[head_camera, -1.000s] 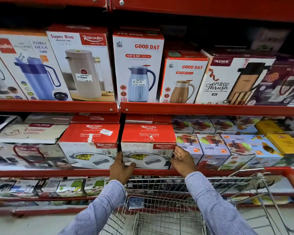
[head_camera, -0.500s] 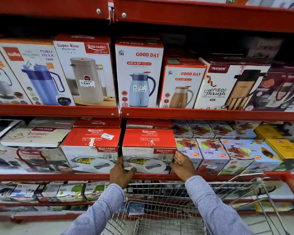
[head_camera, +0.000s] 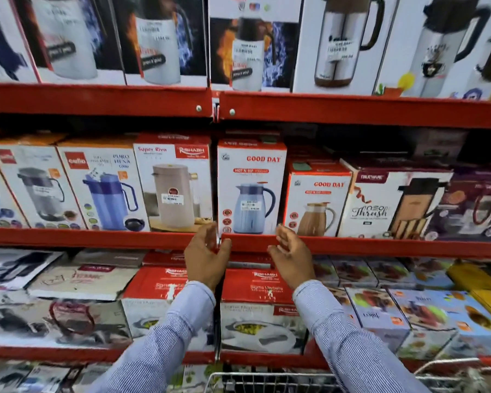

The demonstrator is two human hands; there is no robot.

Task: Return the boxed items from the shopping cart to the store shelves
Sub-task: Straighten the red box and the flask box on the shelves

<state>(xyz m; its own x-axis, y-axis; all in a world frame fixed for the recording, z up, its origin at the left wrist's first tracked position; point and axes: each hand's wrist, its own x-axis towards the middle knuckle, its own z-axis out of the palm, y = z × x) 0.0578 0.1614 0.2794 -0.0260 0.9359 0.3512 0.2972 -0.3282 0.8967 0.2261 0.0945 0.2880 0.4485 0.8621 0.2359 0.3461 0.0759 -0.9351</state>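
Both hands raised, fingers spread, palms facing each other, gripping nothing: left hand (head_camera: 205, 258) and right hand (head_camera: 291, 260) at 7 and 5 o'clock below the Good Day Hot N Sip flask box (head_camera: 251, 187). Sigma Marbella casserole box (head_camera: 260, 310) shelved at 6 o'clock, above the shopping cart (head_camera: 270, 382).

Red shelf rails (head_camera: 352, 246); striped sleeves (head_camera: 349, 344).

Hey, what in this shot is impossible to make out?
Head view only:
- Shopping cart: cut by the bottom edge, contents unseen.
- Price sticker on the blue Good Day box: too small and blurred.
- Red Rishabh box: partly behind the left hand and its sleeve.
- Top-shelf flask boxes: cropped, motion-blurred.
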